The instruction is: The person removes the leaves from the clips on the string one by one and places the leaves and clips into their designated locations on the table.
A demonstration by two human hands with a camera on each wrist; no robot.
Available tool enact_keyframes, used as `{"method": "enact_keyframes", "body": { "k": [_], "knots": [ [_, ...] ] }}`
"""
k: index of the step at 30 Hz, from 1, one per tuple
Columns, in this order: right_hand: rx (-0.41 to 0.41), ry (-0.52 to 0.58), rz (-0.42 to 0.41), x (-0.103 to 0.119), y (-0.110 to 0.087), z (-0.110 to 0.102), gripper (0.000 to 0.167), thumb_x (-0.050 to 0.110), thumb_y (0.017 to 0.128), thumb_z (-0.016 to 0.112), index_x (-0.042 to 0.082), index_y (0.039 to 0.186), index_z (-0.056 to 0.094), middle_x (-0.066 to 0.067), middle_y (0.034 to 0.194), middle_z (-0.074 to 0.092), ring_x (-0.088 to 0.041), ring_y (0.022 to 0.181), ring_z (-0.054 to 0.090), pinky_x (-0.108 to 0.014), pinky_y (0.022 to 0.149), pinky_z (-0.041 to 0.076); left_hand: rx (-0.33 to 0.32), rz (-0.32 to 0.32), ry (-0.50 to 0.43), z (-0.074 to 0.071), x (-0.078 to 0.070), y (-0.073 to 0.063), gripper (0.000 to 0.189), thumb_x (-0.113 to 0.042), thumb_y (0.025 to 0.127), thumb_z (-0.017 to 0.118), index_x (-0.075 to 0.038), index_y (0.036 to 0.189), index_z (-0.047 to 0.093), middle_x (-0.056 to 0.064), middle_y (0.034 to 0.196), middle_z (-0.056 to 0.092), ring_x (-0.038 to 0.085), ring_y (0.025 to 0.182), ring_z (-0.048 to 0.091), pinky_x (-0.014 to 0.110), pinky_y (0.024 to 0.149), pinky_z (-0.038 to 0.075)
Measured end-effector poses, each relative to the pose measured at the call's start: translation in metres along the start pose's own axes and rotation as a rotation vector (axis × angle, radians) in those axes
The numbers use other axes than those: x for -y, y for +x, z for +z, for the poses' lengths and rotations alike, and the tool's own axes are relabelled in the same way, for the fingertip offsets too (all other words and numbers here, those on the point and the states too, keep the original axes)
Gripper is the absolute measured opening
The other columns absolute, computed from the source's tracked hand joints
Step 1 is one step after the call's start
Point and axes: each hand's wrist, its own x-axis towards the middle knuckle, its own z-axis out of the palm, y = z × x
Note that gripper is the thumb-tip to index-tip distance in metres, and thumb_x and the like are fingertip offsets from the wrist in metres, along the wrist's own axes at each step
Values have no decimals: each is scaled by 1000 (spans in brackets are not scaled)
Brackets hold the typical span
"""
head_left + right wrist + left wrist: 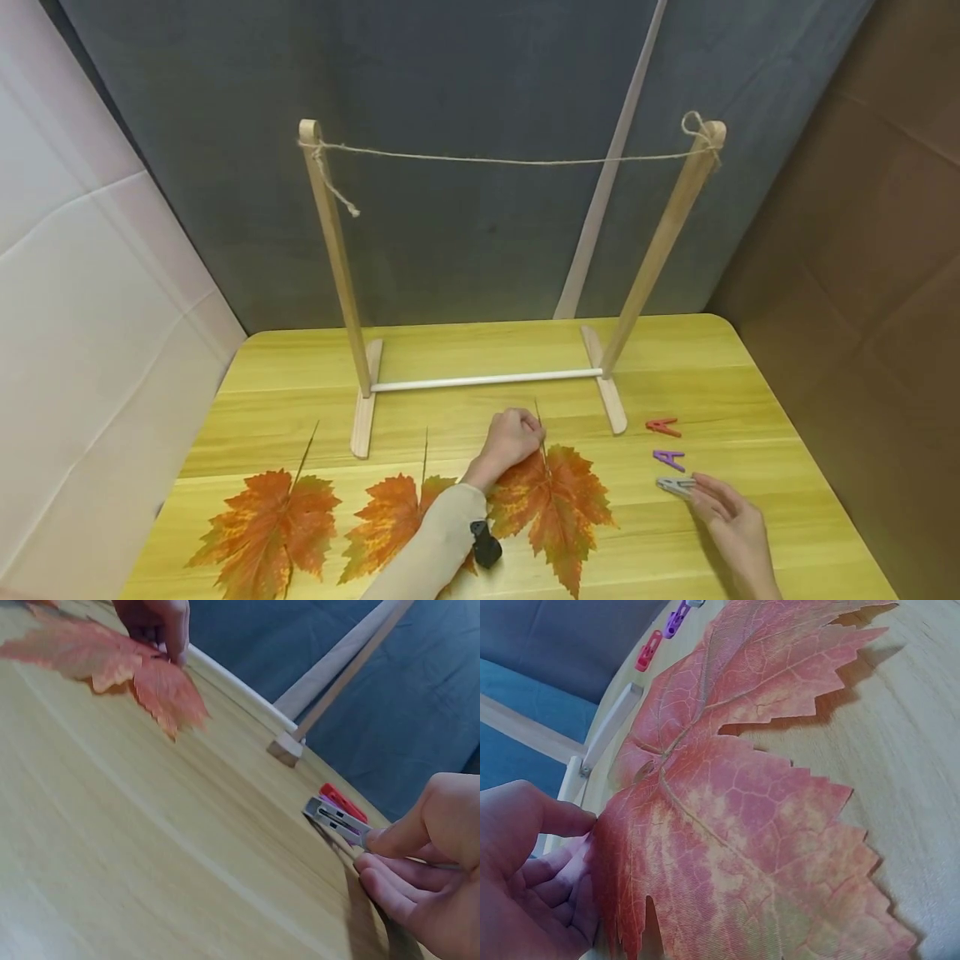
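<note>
My left hand (512, 439) pinches the rightmost orange-red artificial maple leaf (558, 500) near the base of its stem. In the left wrist view, the thumb and fingers close on the near edge of this leaf (727, 795), whose blade spreads over the table. On the right, my right hand (731, 525) pinches a grey clothespin (674, 485) by one end. The right wrist view shows this clothespin (335, 820) between thumb and fingertips, just over the tabletop. Beyond it lie a purple clothespin (668, 459) and a red clothespin (663, 427).
A wooden stand with two posts (333, 258) and a white bar (487, 381) stands at the back of the table (285, 367). Twine (487, 159) runs between the post tops. Two more leaves lie at left, one leaf (273, 525) outermost, another leaf (386, 517) partly under my left sleeve.
</note>
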Motion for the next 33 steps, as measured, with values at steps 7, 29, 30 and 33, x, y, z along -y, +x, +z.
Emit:
{"method": "enact_keyframes", "body": {
  "k": [7, 29, 30, 33],
  "knots": [
    [-10, -102, -24, -5, -2, -1, 46, 10, 99, 63, 0, 143, 54, -16, 128, 69, 18, 90, 59, -4, 81, 47, 9, -1, -21, 1, 0, -3, 12, -13, 91, 70, -6, 80, 71, 0, 68, 65, 9, 58, 56, 24, 54, 47],
    [-146, -302, -169, 12, 1, -6, 43, 6, 90, 73, -2, 132, 63, -25, 121, 70, 4, 81, 67, -7, 70, 50, 93, 73, 204, -28, -27, -30, 29, -23, 99, 65, -1, 118, 66, 13, 107, 69, 27, 97, 66, 40, 79, 55],
    [-152, -323, -192, 15, 1, -6, 43, 7, 90, 73, -1, 131, 64, -25, 120, 71, -4, 83, 72, -9, 70, 51, 97, 75, 218, -32, -29, -33, 31, -24, 99, 64, -1, 120, 65, 14, 110, 69, 28, 99, 66, 42, 81, 56],
    [-153, -375, -258, 27, 0, -6, 44, 11, 91, 74, 0, 132, 63, -28, 122, 69, -32, 97, 75, -24, 74, 59, 104, 78, 252, -45, -34, -40, 37, -27, 100, 64, -1, 125, 63, 17, 120, 67, 31, 106, 65, 44, 86, 55]
  ]
}}
